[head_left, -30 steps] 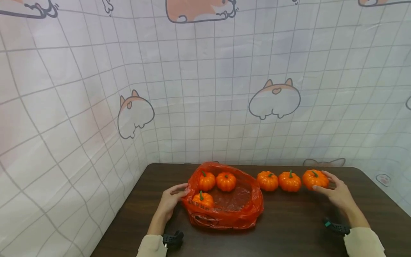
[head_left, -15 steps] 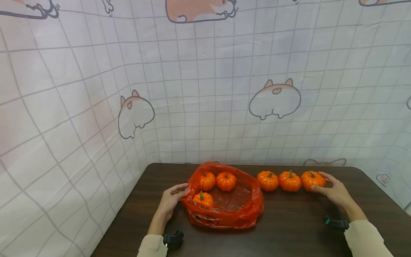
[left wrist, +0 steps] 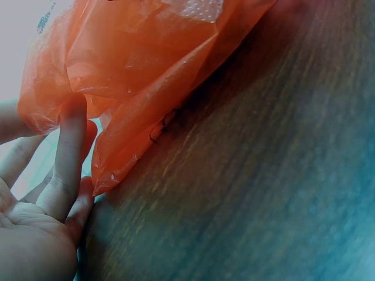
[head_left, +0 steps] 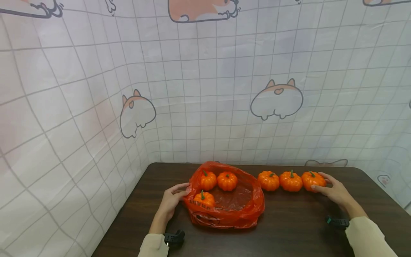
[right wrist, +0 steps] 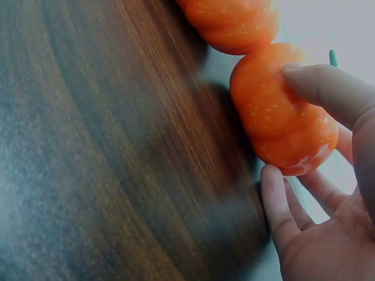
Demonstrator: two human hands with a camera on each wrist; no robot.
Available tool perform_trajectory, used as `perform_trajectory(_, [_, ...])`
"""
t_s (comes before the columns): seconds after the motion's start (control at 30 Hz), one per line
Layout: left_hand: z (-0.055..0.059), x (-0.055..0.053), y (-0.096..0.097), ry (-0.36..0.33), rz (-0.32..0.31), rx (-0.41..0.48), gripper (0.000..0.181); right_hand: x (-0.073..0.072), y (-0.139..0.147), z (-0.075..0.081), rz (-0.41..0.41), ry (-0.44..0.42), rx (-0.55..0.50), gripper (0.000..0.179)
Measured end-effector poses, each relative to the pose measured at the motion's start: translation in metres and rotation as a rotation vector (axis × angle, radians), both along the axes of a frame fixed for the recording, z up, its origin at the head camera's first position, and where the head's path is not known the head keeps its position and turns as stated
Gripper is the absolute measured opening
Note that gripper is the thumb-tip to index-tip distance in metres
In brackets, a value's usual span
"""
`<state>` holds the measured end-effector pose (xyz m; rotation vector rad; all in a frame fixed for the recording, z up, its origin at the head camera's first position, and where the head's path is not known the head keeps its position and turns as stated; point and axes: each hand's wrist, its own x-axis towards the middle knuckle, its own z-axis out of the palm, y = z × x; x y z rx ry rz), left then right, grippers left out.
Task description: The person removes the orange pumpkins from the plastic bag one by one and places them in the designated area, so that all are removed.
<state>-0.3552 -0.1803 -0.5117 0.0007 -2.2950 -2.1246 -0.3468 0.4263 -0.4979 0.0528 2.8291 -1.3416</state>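
Note:
In the head view my left hand is at the left side of a red plastic bag, pinching its rim. The left wrist view shows fingers against the thin film of the bag, one tip partly behind it. Three small orange pumpkins sit inside the bag, among them a front one. At the right end of a row on the table, my right hand holds an orange pumpkin with the thumb on one side and fingers around the other. This pumpkin touches its neighbour.
A middle pumpkin and a left pumpkin complete the row on the dark wooden table, right of the bag. A patterned cloth wall rises behind the table and along its left side.
My right hand has moved slightly left with its pumpkin, closing the gap to the middle one. The left hand and the bag have stayed in place.

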Motion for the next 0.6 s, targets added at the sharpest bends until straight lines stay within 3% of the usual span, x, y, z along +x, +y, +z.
perform_trajectory(0.6, [0.0018, 0.0023, 0.0005, 0.005, -0.002, -0.004, 0.034, 0.0004, -0.0016, -0.0015, 0.003, 0.015, -0.005, 0.093])
